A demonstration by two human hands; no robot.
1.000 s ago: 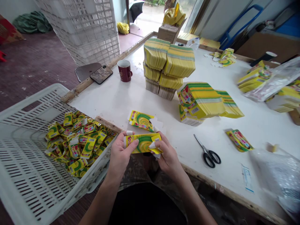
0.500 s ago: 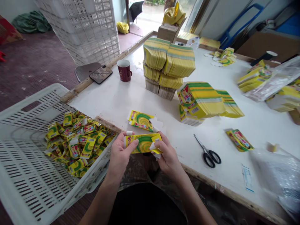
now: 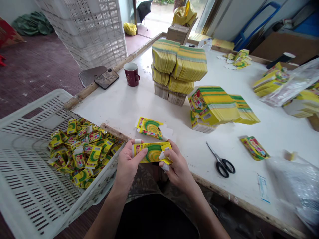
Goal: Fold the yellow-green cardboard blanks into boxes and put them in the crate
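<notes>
Between my hands is a yellow and green crayon box [image 3: 154, 152], held level just over the table's front edge. My left hand [image 3: 128, 157] grips its left end, thumb on the front face. At the right end, my right hand [image 3: 175, 164] is closed around the box near its end flap, with white wrapping on the thumb and a finger. Just beyond lies another flattened crayon box [image 3: 150, 127] on the white table [image 3: 112, 109]. To the left, a white plastic basket [image 3: 27, 139] holds many small yellow boxes [image 3: 87, 149].
Stacks of flat yellow cartons [image 3: 178, 66] and a leaning row [image 3: 216, 106] stand on the table. Scissors [image 3: 223, 166] and a single box [image 3: 254, 148] lie to the right, near clear plastic bags [image 3: 294, 186]. A maroon mug [image 3: 131, 74] and a phone [image 3: 106, 79] sit at the left.
My right hand's fingers have shifted slightly at the box's right end. The box and my left hand stay in place.
</notes>
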